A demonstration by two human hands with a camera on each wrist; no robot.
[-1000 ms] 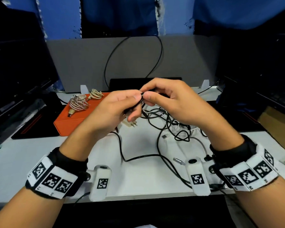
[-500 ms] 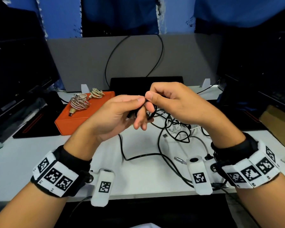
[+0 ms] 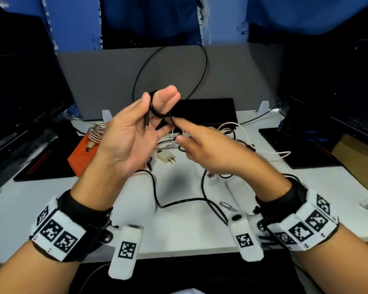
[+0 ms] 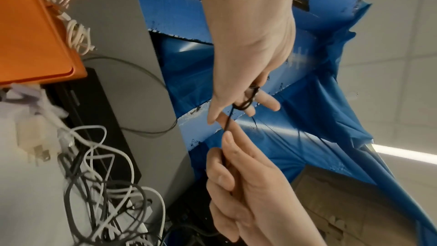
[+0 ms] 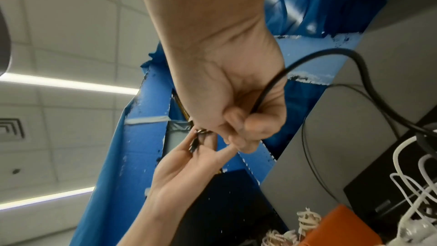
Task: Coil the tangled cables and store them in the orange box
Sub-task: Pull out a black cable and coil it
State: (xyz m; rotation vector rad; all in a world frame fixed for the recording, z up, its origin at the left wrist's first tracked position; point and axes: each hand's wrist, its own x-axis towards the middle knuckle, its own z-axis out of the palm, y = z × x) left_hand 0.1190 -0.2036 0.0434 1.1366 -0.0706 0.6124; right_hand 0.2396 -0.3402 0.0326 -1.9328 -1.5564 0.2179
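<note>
My left hand [image 3: 157, 96] is raised with its palm toward me. A thin black cable [image 3: 157, 112] is looped round its upright fingers, the thumb lies against the loop, and the plug end hangs over the palm. My right hand [image 3: 177, 130], just below and to the right, pinches the same cable where it leaves the loop; the left wrist view shows the right hand [image 4: 224, 149] pinching it too. The rest of the cable trails down to the tangle of black and white cables [image 3: 232, 136] on the white table. The orange box [image 3: 79, 160] lies at the left, with coiled braided cables [image 3: 97, 132] on it.
A white charger plug [image 3: 166, 157] lies between the box and the tangle. A flat black device [image 3: 210, 111] sits at the back against a grey partition [image 3: 98, 81]. Dark monitors stand left and right, and black mats [image 3: 302, 149] flank the work area.
My left hand has risen and turned palm toward me with the cable looped on its fingers. The right hand has dropped down and to the right, still pinching the cable.
</note>
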